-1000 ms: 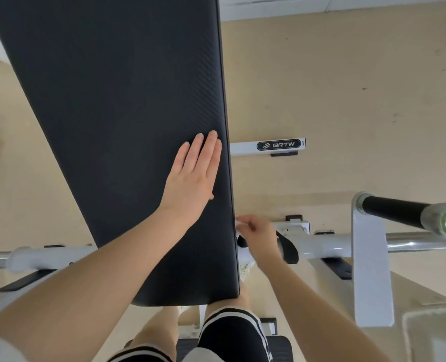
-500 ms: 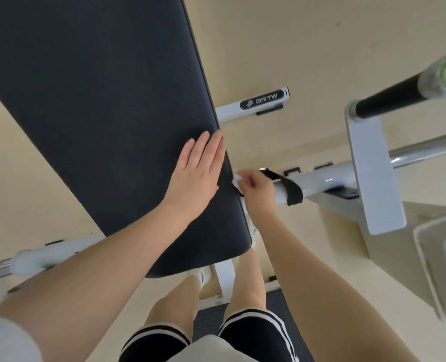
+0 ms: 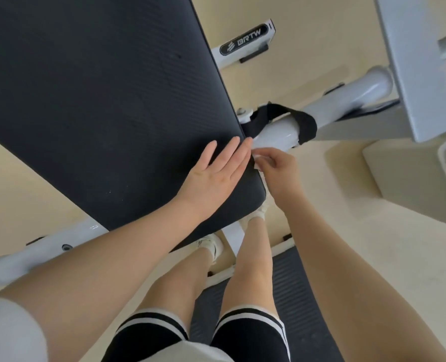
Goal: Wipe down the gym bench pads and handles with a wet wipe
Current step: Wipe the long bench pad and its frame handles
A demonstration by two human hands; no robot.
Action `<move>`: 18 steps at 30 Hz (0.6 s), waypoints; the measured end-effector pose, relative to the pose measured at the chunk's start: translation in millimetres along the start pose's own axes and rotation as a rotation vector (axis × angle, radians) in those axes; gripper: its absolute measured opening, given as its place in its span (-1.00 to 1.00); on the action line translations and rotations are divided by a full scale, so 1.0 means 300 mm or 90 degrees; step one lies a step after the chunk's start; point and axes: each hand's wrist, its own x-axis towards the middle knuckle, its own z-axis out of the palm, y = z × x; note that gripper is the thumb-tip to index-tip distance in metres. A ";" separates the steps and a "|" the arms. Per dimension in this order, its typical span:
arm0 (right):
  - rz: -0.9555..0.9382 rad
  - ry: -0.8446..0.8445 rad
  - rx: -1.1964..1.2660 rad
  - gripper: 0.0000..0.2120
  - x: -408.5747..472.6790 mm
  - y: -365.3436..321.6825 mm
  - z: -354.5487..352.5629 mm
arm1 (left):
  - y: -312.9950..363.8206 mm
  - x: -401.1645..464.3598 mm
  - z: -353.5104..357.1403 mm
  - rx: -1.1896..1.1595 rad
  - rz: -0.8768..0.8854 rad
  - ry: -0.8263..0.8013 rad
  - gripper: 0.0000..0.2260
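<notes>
Nearest the camera, black shorts [image 3: 245, 335] w/ white stripes at the hems are seen, w/ two bare legs below them and white shoes [image 3: 214, 245] on the pale floor [image 3: 360, 257]; a dark ribbed mat [image 3: 300, 304] is seen under the right leg. Both forearms are stretched fwd from the bottom corners, a white sleeve [image 3: 5, 333] being visible at lower left. The left hand [image 3: 214, 173] is laid flat on the black bench pad [image 3: 99, 100], palm down, fingers straight and together, near the pad's right edge and close to its near corner. The right hand [image 3: 276, 165] is held just beside that edge, fingers curled and pinched on a small white wet wipe [image 3: 258, 160], which is pressed approx. at the pad's side edge, next to the left fingertips; only a small bit of the wipe is shown, the rest being hidden by the fingers. Just beyond the hands, a white frame tube [image 3: 276, 134] is seen running out to the right, w/ a black strap [image 3: 289, 118] looped around it. A second white tube [image 3: 47, 249] is seen to the left, below the pad. Farther off, a white bar w/ a black "BRTW" label [image 3: 244, 40] sticks out from behind the pad's right edge. At far right, a white upright plate [image 3: 412, 61] is seen, cut off by the frame edge.
</notes>
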 end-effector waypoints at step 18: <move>0.279 0.034 0.052 -0.84 -0.121 0.250 0.002 | 0.147 -0.044 0.043 -0.082 -0.101 0.074 -0.54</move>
